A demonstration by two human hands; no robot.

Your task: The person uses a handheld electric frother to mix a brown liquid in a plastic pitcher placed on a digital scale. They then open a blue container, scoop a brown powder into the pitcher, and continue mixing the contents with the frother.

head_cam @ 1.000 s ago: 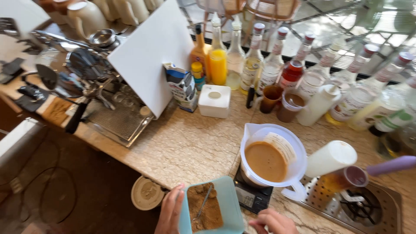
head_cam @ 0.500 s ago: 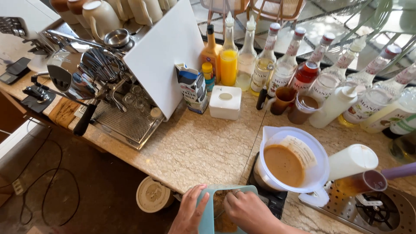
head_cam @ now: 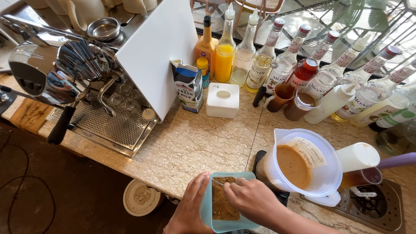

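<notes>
Brown, grainy powder fills the light blue tub [head_cam: 225, 203] that sits right under your hands at the near edge of the stone counter [head_cam: 195, 143]. Your right hand [head_cam: 251, 201] is curled closed above the tub's right side, fingers pinched on a thin metal spoon [head_cam: 219, 183] whose handle runs from your fingertips leftward and a little away from you, its tip down at the powder near the far rim. Your left hand [head_cam: 193, 206] lies flat against the tub's left wall, fingers stretched along it, bracing rather than gripping. The tub is a rounded rectangle, its long axis running away from you, and the powder looks coarse and heaped. Just to the right of your right hand, touching nothing of it, stands a white jug [head_cam: 303, 167] of tan liquid on a black scale [head_cam: 260, 158], so the right hand is the nearer one to it. Beyond the jug sit a white cup [head_cam: 357, 156] and a steel drip tray [head_cam: 372, 208]; farther back a row of bottles [head_cam: 303, 56], a milk carton [head_cam: 188, 84], and the coffee machine [head_cam: 86, 86] on your left
</notes>
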